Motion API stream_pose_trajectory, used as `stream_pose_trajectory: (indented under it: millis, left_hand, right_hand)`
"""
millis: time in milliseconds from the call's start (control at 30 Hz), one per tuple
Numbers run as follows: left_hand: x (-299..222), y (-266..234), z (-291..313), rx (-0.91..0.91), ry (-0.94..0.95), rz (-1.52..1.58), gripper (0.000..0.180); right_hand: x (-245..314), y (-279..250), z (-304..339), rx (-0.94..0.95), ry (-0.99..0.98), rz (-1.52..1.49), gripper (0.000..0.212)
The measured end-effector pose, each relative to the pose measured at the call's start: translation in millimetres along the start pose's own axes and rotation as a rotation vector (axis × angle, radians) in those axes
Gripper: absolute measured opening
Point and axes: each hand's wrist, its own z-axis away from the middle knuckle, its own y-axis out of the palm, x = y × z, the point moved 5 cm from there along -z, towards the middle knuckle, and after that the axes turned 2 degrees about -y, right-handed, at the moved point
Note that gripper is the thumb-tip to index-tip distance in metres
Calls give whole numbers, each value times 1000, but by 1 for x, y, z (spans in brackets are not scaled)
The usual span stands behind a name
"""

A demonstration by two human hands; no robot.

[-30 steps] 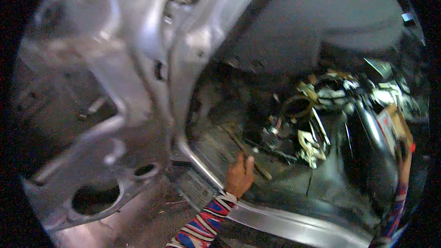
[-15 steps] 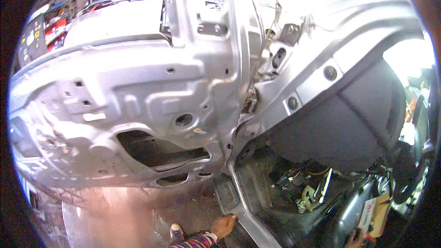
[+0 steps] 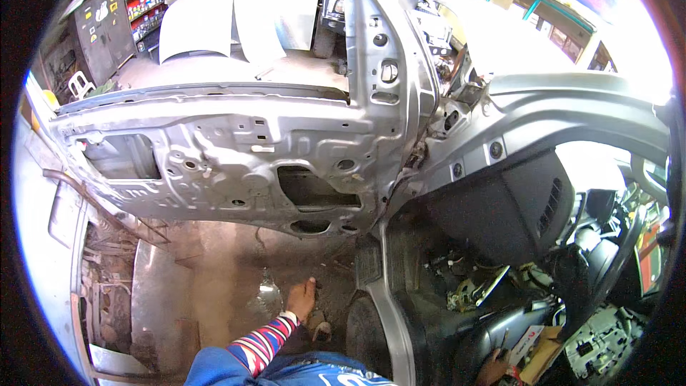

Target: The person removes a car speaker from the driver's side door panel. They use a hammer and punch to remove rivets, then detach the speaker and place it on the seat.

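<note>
My left hand (image 3: pixel 301 300), in a striped sleeve, hangs low over the floor beside the car's door sill (image 3: pixel 391 314). Its fingers are curled, and whatever they hold, if anything, does not show. At the lower right, inside the car, my right hand (image 3: pixel 491 369) is at the left side of an open cardboard box (image 3: pixel 544 357) with a white label. A thin stick-like piece (image 3: pixel 506 338) rises by its fingers and something red lies next to it. That hand looks closed, but what it grips is too small to name. A stripped silver car door (image 3: pixel 250 164) stands open ahead.
A dark door-side trim panel (image 3: pixel 493 207) lines the footwell, with loose metal parts (image 3: pixel 468 293) lying on the floor there. A steering wheel (image 3: pixel 622 257) is at the right. White panels (image 3: pixel 200 25) and a dark cabinet (image 3: pixel 103 32) stand beyond the door.
The view has swung and drawn back, so more of the door and workshop shows. My left hand has moved left off the sill. My right hand stays by the box.
</note>
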Motion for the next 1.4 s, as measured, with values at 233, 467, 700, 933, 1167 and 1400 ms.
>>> stream_pose_trajectory:
  millis: [233, 467, 700, 933, 1167, 1400]
  left_hand:
    - [5, -59, 14, -51, 67, -10, 51]
    - [25, -39, 5, 380, 49, -282, 47]
    - [105, -17, -10, 877, 359, -795, 53]
    - [124, -37, -40, 885, 189, -941, 52]
    - [57, -34, -34, 772, 104, -709, 44]
    - [86, 13, -16, 852, 200, -679, 36]
  right_hand:
    - [-12, 2, 8, -123, -31, 191, 48]
    - [1, 1, 6, -146, -30, 222, 39]
    - [9, -8, 4, -37, 57, 221, 25]
    - [9, -8, 5, -97, 62, 163, 23]
    - [11, -17, 8, -252, 2, 121, 22]
    - [13, -29, 7, -236, 14, 53, 23]
